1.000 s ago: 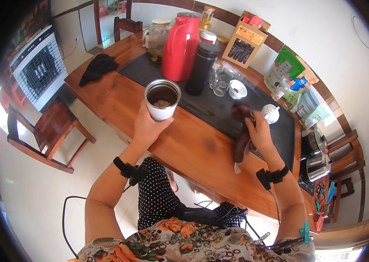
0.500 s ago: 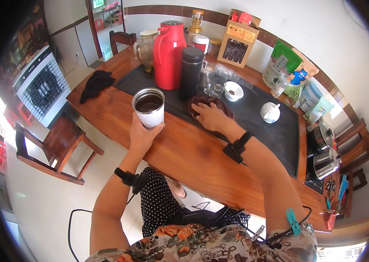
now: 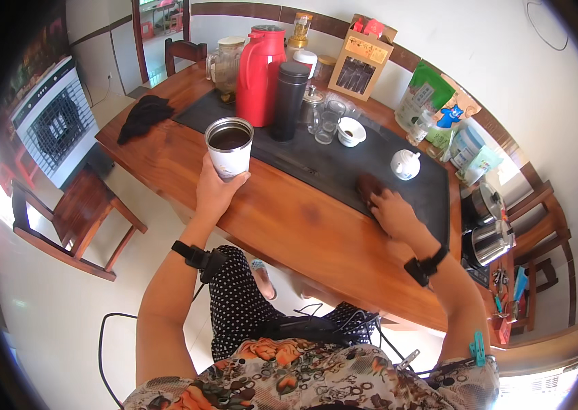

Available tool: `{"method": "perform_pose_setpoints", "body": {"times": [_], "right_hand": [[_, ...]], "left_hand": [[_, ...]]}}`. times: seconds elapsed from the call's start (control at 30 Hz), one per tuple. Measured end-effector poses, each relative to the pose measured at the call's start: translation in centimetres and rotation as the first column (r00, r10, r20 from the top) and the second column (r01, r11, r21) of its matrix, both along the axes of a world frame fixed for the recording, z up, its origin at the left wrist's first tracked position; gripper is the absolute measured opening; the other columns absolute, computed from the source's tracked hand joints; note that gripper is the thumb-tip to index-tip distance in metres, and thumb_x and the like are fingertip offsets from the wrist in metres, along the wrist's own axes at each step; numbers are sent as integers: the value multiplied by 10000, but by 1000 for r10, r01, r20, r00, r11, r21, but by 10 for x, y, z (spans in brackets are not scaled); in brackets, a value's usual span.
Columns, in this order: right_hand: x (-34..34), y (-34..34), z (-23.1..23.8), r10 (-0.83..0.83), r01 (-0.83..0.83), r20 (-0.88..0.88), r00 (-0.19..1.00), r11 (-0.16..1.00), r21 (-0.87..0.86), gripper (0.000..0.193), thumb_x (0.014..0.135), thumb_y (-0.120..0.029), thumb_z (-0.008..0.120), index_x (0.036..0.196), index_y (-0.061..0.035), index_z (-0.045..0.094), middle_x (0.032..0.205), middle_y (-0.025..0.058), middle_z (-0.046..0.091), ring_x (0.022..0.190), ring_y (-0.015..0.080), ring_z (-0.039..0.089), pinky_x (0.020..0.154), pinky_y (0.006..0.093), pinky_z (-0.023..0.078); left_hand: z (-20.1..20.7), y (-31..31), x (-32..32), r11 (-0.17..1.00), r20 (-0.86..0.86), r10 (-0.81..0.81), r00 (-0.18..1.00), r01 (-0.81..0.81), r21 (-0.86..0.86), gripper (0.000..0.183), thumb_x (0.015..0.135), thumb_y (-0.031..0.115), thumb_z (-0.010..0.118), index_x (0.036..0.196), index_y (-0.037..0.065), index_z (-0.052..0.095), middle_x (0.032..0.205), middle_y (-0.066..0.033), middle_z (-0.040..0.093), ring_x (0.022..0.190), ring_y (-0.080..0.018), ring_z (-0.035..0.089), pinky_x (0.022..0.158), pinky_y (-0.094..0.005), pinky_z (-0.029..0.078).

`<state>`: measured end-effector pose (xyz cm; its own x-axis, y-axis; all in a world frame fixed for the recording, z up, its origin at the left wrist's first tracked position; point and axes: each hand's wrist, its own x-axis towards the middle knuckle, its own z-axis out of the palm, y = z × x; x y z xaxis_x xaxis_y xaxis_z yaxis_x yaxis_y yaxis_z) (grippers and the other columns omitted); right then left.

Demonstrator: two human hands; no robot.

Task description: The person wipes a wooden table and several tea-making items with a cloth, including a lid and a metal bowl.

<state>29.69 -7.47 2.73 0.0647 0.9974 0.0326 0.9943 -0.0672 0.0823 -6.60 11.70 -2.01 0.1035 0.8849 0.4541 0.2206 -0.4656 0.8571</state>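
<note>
— Rightward along the black tray (image 3: 333, 165), the brown cloth (image 3: 369, 188) has been carried by the right hand (image 3: 398, 217); half a second ago it was pressed down just below the glass cups (image 3: 328, 126), near the centre of the frame.

— And where is it seen now?

— Right of centre in the frame, by the tray's lower edge, below and to the left of the white teapot (image 3: 406, 165), from which it is set apart.

— How are the right fingers placed?

— They are bent over the cloth and laid against it; whether any of it is clamped between them cannot be told, since their undersides are hidden.

— What is held by the left hand (image 3: 215, 190)?

— Left of centre, a white cup (image 3: 231, 162) with a steel rim is gripped low down. Its wall is clasped by the fingers at the left and by the thumb at the right. Something dark is seen inside. Whether its base is rested on the wooden table (image 3: 282, 229) cannot be told.

— What is grouped higher up?

— In the upper middle, a red flask (image 3: 259, 82) is partly overlapped by a black bottle (image 3: 290, 102). To the right of the glass cups, a white bowl (image 3: 351, 137) is set down. At upper left, a black cloth (image 3: 144, 119) is crumpled on the table.
</note>
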Motion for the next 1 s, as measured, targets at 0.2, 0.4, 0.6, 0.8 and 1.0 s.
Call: {"method": "perform_pose_setpoints", "body": {"times": [0.2, 0.4, 0.6, 0.8, 1.0], "right_hand": [[-22, -40, 9, -131, 130, 21, 991, 991, 28, 296, 886, -200, 610, 1147, -64, 635, 1021, 122, 612, 1008, 341, 585, 858, 440, 513], [-53, 0, 38, 159, -129, -516, 842, 987, 95, 346, 843, -226, 707, 1137, -47, 671, 1098, 130, 638, 1070, 299, 601, 866, 395, 515], [19, 129, 39, 23, 68, -322, 946, 961, 269, 910, 750, -415, 796, 1485, -95, 366, 1389, 208, 482, 1223, 404, 518, 981, 457, 467], [40, 211, 8, -131, 181, -317, 939, 974, 135, 1183, 568, -523, 870, 1531, -185, 271, 1447, 300, 357, 1303, 516, 420, 1067, 510, 404], [57, 232, -6, -188, 249, -451, 872, 965, 80, 1047, 597, -500, 833, 1479, -160, 384, 1372, 301, 440, 1244, 500, 478, 1033, 497, 438]], "left_hand": [[0, -2, -1, 1000, -13, 20, 1000, -20, 15, 779, 703, 267, 835, 1315, -3, 435, 1186, -201, 631, 1095, -332, 623, 926, -408, 482], [1, 1, -4, 998, -46, 52, 998, -51, 21, 775, 704, 273, 838, 1308, 0, 435, 1179, -203, 630, 1092, -334, 623, 920, -410, 485], [3, 3, 7, 999, -37, 34, 999, -33, 30, 771, 703, 272, 845, 1295, -2, 435, 1158, -203, 635, 1065, -340, 633, 897, -418, 493], [0, 2, 0, 998, -36, 54, 998, -53, 33, 734, 685, 244, 851, 1251, 2, 452, 1127, -205, 648, 1050, -347, 640, 895, -429, 491], [6, -3, 7, 999, -39, 32, 999, -32, -4, 717, 696, 226, 852, 1245, -3, 452, 1130, -207, 645, 1053, -344, 637, 901, -424, 488]]}}
